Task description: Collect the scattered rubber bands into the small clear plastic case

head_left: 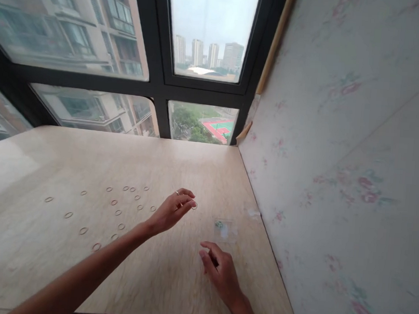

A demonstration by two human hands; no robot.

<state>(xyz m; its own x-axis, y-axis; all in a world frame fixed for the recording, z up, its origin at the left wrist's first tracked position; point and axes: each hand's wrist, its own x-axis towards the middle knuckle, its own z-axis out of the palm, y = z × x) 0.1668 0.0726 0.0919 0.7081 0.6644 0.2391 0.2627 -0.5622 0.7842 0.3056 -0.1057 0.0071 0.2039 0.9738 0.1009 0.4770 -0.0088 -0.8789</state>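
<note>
My left hand (175,207) is above the middle of the pale ledge, pinching a small thin ring (195,206) between thumb and fingertips. A finger ring shows on that hand. Lower right, my right hand (222,269) is half curled, thumb and index finger a little apart, with nothing visible between them. Just beyond it lies a small clear plastic box (229,232), holding something greenish at its left corner. Several similar thin rings lie scattered to the left, among them a reddish ring (114,202) and a brownish ring (83,231). My left forearm partly covers one ring (115,236).
The marble-patterned ledge (171,280) ends at a dark front edge. Dark-framed windows (203,91) stand at the back, with buildings and a sports court outside. A flower-patterned wall (341,138) bounds the right side. A whitish scrap (253,212) lies near the wall.
</note>
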